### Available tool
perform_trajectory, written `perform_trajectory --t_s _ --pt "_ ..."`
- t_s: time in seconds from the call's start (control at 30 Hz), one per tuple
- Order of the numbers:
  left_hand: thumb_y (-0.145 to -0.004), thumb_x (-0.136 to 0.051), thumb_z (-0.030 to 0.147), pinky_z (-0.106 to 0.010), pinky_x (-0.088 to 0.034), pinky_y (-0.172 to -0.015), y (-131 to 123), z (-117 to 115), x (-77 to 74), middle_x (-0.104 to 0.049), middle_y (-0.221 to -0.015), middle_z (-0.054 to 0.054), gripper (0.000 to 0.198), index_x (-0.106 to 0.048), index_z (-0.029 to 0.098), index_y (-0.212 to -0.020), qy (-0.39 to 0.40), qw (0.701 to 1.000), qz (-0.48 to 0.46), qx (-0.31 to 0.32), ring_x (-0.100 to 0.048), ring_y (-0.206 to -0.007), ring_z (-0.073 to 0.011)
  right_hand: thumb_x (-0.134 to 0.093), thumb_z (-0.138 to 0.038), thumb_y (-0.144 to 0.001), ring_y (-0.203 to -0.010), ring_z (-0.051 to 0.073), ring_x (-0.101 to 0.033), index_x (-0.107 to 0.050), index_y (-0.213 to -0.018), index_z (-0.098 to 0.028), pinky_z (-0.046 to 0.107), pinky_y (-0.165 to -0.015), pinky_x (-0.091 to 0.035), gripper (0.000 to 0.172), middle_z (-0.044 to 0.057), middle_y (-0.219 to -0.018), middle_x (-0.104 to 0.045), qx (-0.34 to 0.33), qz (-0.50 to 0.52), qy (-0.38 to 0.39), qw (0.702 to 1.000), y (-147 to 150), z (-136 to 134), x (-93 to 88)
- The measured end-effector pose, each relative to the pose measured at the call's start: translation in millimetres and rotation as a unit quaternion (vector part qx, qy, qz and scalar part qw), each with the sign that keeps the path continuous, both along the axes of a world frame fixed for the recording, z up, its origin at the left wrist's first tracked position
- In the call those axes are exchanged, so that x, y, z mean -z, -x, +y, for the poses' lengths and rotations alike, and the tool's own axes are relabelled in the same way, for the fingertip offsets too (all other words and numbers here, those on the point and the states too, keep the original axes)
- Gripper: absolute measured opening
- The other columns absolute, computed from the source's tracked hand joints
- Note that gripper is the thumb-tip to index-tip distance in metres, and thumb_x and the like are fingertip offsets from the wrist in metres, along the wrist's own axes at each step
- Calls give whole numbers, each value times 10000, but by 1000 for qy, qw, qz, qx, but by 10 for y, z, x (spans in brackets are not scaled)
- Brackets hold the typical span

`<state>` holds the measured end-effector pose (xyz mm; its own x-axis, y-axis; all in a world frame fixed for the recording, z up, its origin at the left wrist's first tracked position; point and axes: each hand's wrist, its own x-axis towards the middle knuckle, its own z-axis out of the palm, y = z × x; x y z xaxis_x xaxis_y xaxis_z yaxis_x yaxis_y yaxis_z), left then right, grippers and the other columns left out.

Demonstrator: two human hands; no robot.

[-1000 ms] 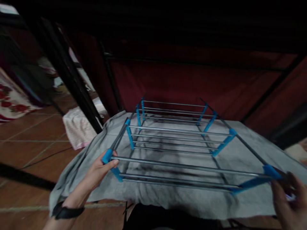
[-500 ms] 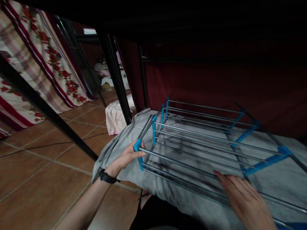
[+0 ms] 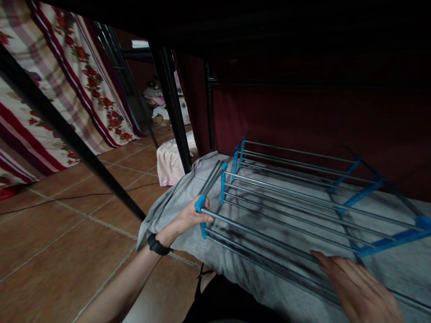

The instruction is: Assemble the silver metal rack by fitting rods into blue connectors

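Observation:
A shoe rack (image 3: 269, 181) of grey metal rods and blue plastic connectors lies on a grey blanket (image 3: 191, 188). My left hand (image 3: 191, 217) is closed round its near left corner, by the blue connector (image 3: 200, 203), with the thumb over the end of the front rod. Farther along that rod, my right hand (image 3: 360, 282) grips it from above; its thumb side shows on the rod, and the other fingertips are partly hidden. A black band (image 3: 158, 245) circles my left wrist.
Black bed-frame posts (image 3: 171, 107) rise to the left, with a slanting bar (image 3: 74, 134) nearer me. A dark red curtain (image 3: 303, 130) hangs behind the rack. Floral cloth (image 3: 97, 89) hangs at the left. A black cable (image 3: 81, 196) crosses the tiled floor (image 3: 67, 237).
The view has turned a little to the left, so the rack and both hands appear farther right. Both hands keep their places on the rack.

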<state>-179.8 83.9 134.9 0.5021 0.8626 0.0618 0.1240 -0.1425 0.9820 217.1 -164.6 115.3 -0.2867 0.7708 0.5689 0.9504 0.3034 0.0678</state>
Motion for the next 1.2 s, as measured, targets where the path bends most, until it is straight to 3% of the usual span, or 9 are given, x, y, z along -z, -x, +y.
perform_trajectory --t_s 0.43,0.7,0.93,1.2 --pt "-545 -918 507 -234 -375 -593 -60 -36 -21 -499 -722 58 562 -525 203 -807 -24 999 5 -30 -435 -651 -108 -358 -179 -1010 -899 174 -683 -553 -1442 -244 285 -819 -519 478 45 -1067 -719 -22 -35 -10 999 -89 5 -4" --pt "-541 -912 555 -243 -382 -596 -80 -48 -50 -506 -706 45 575 -532 201 -789 -33 999 8 -26 -445 -661 -122 -370 -246 -1036 -884 155 -719 -613 -1364 -231 237 -761 -542 408 26 -1090 -757 -33 -58 -27 997 -92 50 -99" --pt "-493 -928 563 -237 -389 -574 -95 -17 -1 -517 -687 48 603 -526 203 -763 -29 999 -1 -34 -448 -640 -121 -398 -242 -1022 -968 149 -723 -598 -1390 -238 224 -831 -539 419 21 -1154 -748 -15 -59 1 998 -93 30 -101" --pt "-491 -934 522 -244 -413 -586 -78 16 34 -544 -684 38 575 -543 200 -763 -38 998 5 -46 -476 -638 -128 -377 -289 -1063 -932 152 -714 -587 -1394 -214 242 -826 -522 399 39 -1128 -751 -15 -51 -24 998 -21 31 -186"
